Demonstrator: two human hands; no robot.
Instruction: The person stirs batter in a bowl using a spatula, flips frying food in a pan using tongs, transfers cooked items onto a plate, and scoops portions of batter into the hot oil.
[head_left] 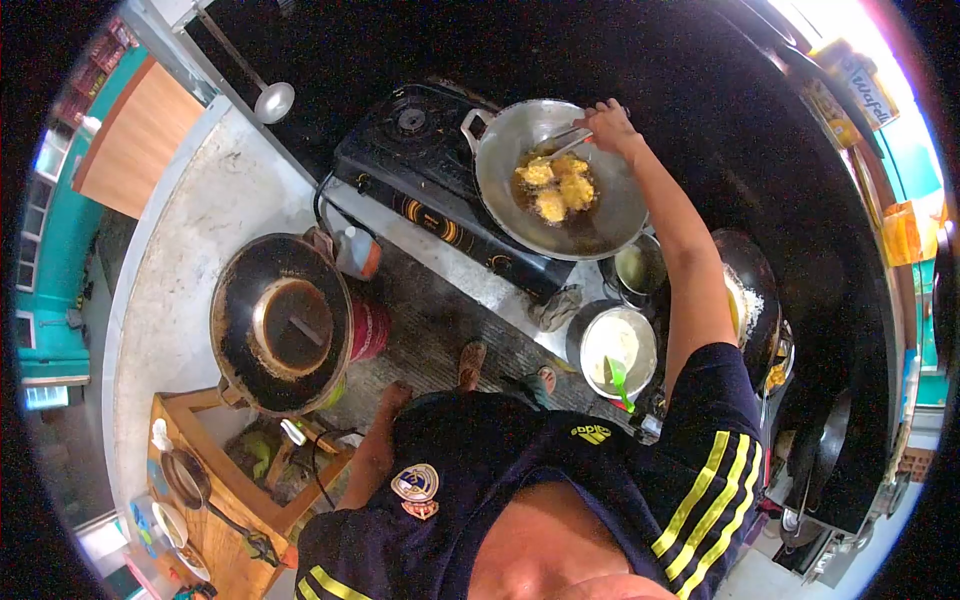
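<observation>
A large metal wok (625, 205) sits on the black gas stove (440, 170). Several yellow fritters (572, 190) lie in dark oil at its bottom. My right hand (608, 130) is over the wok's far right side, its fingers closed round the handle of a metal utensil (568, 147), whose tip reaches down by the fritters. My left hand (396, 396) hangs low beside my body, near the large dark wok on the left; its fingers are too small to make out.
At left is a dark wok (236, 330), with a bottle (357, 252) beside it. A batter bowl (648, 345) with a green spatula (617, 376) stands right of centre. A ladle (274, 102) hangs at upper left. A wooden stool (225, 500) is at lower left.
</observation>
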